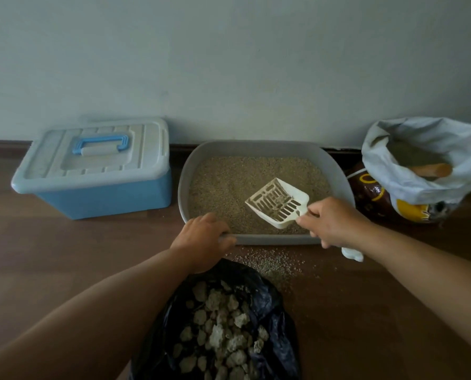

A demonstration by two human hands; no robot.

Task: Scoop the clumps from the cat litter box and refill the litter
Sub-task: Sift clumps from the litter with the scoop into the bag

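Observation:
A grey litter box (338,171) full of tan litter sits on the wooden floor against the wall. My right hand (333,223) grips the handle of a white slotted scoop (279,202), held just above the litter at the box's near right, with a few grains in it. My left hand (204,237) grasps the box's near rim at the left corner. A black bag (270,305) lies open in front of me, holding several grey clumps (220,325). An opened litter sack (420,171) stands at the right with a brown cup (431,170) inside.
A blue storage bin (97,171) with a pale lid and blue handle stands left of the litter box. Spilled litter grains (272,263) lie on the floor between the box and the black bag. A wall runs close behind everything.

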